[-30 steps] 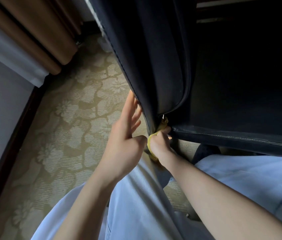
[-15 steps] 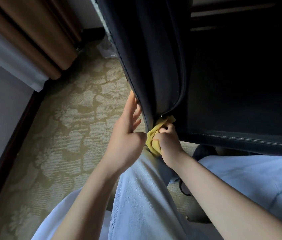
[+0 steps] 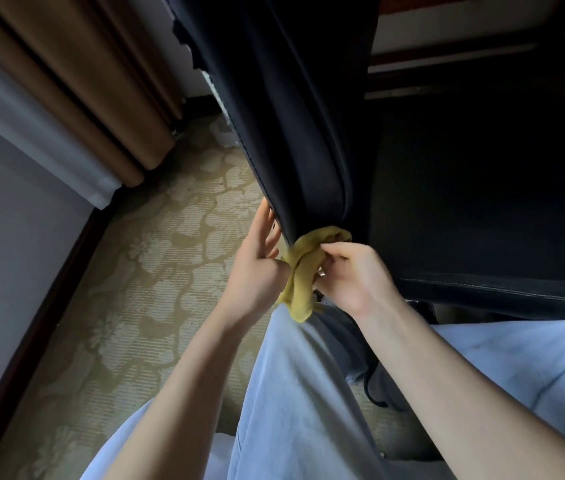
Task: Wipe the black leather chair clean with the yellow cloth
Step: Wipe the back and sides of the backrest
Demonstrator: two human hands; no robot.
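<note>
Some of the yellow cloth (image 3: pixel 300 284) hides inside the right hand (image 3: pixel 353 277).

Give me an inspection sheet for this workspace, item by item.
Surface: beige floral-patterned carpet.
Job's things: black leather chair, backrest edge frayed at top; crumpled yellow cloth at the backrest's lower corner.
Clutter: pale scrap on the carpet behind the chair, unidentifiable.
Grippers: left hand, fingers straight against the backrest edge; right hand pinches the cloth.
Cables: thin black loop beside the pale-blue trouser leg, unclear what.
Surroundings: brown curtain; grey wall with dark skirting.
</note>
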